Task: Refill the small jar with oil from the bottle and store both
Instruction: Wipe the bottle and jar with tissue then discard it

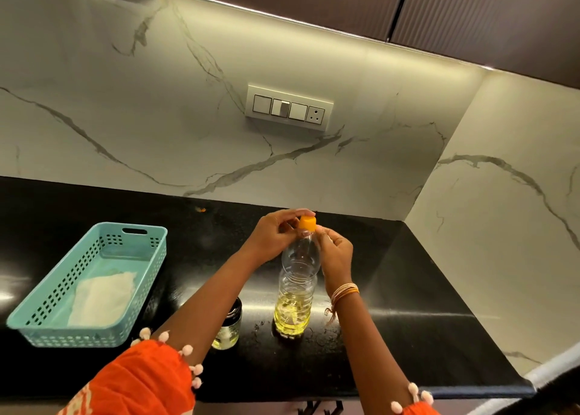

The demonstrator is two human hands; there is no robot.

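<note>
Nearest the camera, two orange sleeves trimmed with small pale pompoms (396, 406) frame the lower edge, and both bare forearms reach forward over the glossy black stone worktop (408, 289). Under the left forearm stands the small clear glass jar with a dark rim (230, 323), upright and partly hidden by the arm; pale yellow shows low inside it. Just to its right, near but not touching, stands the tall clear ribbed plastic bottle (296, 286), upright, with yellow oil filling only its lower part. A bundle of thin pale and orange threads circles the right wrist (343, 291), beside the bottle's middle.

Well to the left lies the long pale blue perforated plastic basket (37, 323), with a folded white cloth (100, 298) lying flat on its floor.

Farther out, at the bottle's top, the left hand (273, 235) has its grip closed with fingertips on the orange plastic cap (307, 222), which sits on the bottle's neck. The right hand (335, 254) pinches the neck just below the cap, its grip narrow around the bottle.

Beyond the worktop rises the white marble-veined wall (125, 100), carrying a white switch plate with a socket (288, 108), under dark ribbed cupboards (470, 15).
</note>
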